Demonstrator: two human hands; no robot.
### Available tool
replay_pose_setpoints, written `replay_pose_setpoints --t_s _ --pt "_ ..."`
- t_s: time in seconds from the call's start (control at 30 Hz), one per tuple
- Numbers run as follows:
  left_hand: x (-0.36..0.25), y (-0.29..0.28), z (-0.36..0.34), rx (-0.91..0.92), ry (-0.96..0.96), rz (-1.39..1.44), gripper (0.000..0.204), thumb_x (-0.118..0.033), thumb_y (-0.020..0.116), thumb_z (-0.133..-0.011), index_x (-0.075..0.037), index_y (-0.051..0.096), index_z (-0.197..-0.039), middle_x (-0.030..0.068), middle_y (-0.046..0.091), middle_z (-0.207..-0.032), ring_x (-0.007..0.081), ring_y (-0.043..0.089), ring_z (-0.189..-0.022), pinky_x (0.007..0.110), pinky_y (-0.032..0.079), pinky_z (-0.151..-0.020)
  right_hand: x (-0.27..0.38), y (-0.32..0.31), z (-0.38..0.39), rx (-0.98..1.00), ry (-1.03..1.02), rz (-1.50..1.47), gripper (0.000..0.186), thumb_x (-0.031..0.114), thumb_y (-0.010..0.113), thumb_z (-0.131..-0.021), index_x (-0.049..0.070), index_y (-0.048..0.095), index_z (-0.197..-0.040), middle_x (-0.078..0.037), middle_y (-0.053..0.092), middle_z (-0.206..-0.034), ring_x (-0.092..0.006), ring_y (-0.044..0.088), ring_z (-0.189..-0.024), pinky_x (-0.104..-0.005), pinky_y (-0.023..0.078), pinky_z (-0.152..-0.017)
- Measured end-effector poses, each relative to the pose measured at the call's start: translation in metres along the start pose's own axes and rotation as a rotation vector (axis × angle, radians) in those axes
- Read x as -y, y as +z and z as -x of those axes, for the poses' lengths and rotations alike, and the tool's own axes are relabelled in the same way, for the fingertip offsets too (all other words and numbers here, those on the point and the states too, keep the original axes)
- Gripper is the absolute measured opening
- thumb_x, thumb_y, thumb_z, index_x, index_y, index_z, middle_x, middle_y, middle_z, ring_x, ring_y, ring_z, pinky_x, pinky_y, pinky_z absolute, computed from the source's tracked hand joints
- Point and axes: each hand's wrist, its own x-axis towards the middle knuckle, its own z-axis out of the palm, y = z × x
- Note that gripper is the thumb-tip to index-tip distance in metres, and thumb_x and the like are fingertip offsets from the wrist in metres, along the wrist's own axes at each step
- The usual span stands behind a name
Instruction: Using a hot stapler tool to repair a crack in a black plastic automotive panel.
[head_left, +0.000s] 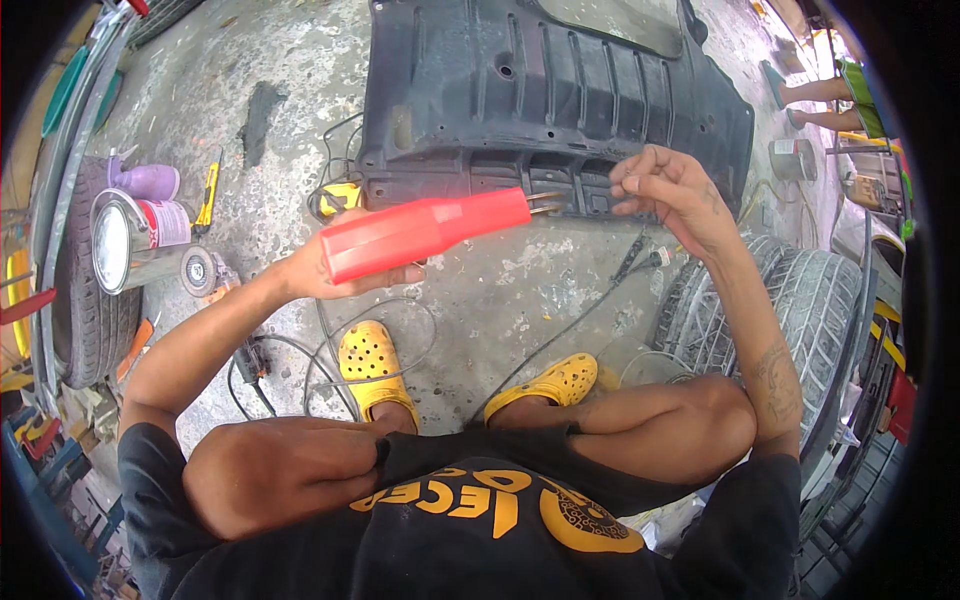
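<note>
Red plastic fills the left hand (303, 271), whose fingers wrap around a two-pronged tool (425, 237) held above the concrete floor (480, 300), its metal prongs (545, 203) pointing rightward. The right hand (675, 195) is raised near those prongs, apart from them, thumb and fingers bent toward each other; whether they pinch anything, I cannot tell. Beyond both hands lies a black ribbed panel (560, 80). Out to the left are a yellow cutter (208, 198), an angle grinder (202, 273), a metal can (113, 245) and a purple bottle (148, 182); to the right, a dusty tyre (815, 310). Yellow clogs (368, 352) cover the person's feet.
</note>
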Motion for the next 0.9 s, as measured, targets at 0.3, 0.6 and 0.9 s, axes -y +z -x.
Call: replay_pose_setpoints --t_s 0.3,0.6,0.9 --pt "0.009 0.004 0.001 0.159 0.067 0.031 0.037 -0.020 0.079 -0.089 -0.005 0.065 -0.120 0.0161 0.069 -0.114 0.0348 0.067 -0.101 0.042 0.051 -0.087 0.004 0.005 0.016 -0.128 0.065 0.246 0.017 0.017 0.071 -0.095 0.002 0.064 -0.099 -0.010 0.070 -0.094 -0.0144 0.069 -0.082 -0.0291 0.057 -0.073" --pt "0.007 0.010 0.000 0.095 0.042 0.054 0.030 -0.022 0.077 -0.090 -0.002 0.068 -0.110 0.0136 0.073 -0.097 0.0285 0.069 -0.088 0.038 0.053 -0.081 -0.003 -0.001 0.015 -0.134 0.068 0.135 0.017 0.018 0.072 -0.095 0.007 0.062 -0.100 0.001 0.060 -0.091 -0.0104 0.060 -0.085 -0.0288 0.053 -0.083" --pt "0.012 0.011 0.007 0.087 0.041 0.068 0.027 -0.019 0.078 -0.089 -0.002 0.069 -0.109 0.0139 0.072 -0.093 0.0284 0.069 -0.082 0.035 0.053 -0.076 -0.005 0.000 0.014 -0.124 0.029 0.106 0.017 0.018 0.070 -0.097 0.005 0.061 -0.105 -0.006 0.067 -0.103 -0.0139 0.065 -0.095 -0.0326 0.056 -0.087"
